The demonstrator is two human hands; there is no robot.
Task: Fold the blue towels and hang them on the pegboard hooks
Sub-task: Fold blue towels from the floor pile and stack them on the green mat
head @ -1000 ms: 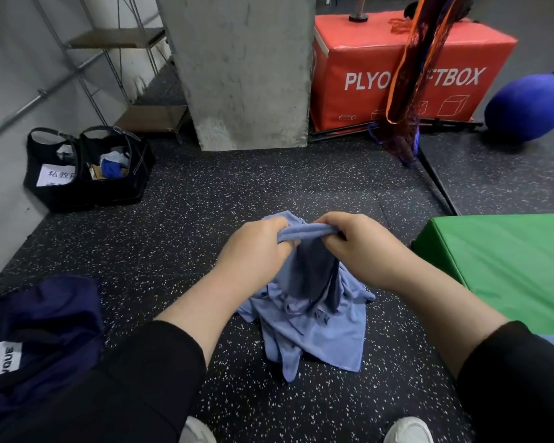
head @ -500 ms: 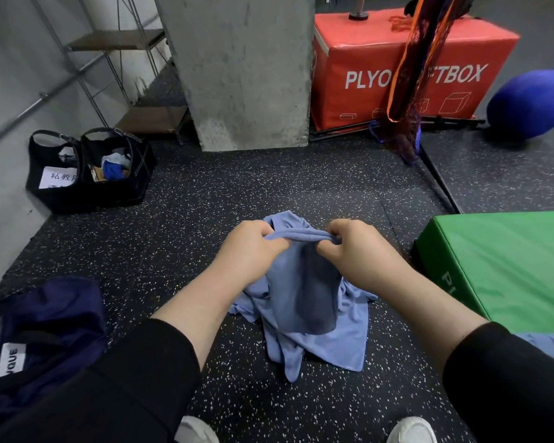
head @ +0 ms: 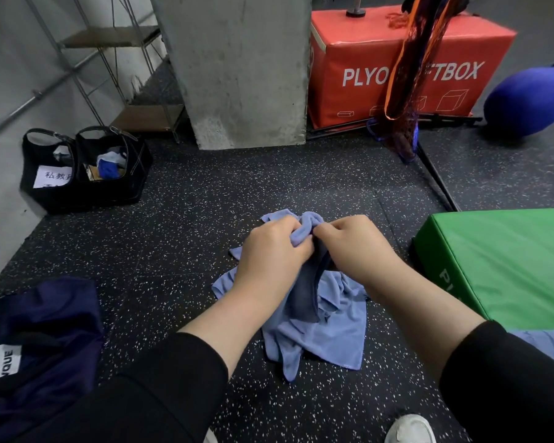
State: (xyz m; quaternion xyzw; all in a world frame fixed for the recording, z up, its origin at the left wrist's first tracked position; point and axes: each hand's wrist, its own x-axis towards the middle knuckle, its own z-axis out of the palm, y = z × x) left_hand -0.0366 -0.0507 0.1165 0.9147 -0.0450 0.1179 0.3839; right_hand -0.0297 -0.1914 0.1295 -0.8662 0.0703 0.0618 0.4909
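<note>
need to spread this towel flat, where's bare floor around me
Bare floor lies between the concrete pillar, black bags and blue towel. Crowded: green mat at right, navy bag at left, both hands gripping the towel.

soft, even indoor light is filling the frame, casting only faint shadows under the towel. no glare is showing. wide-angle distortion is bending the shelf at upper left. the sleeves at the bottom edge are looking slightly soft.

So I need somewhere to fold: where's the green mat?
In the head view the green mat lies on the floor at the right edge, just right of the right hand and the blue towel.
</note>
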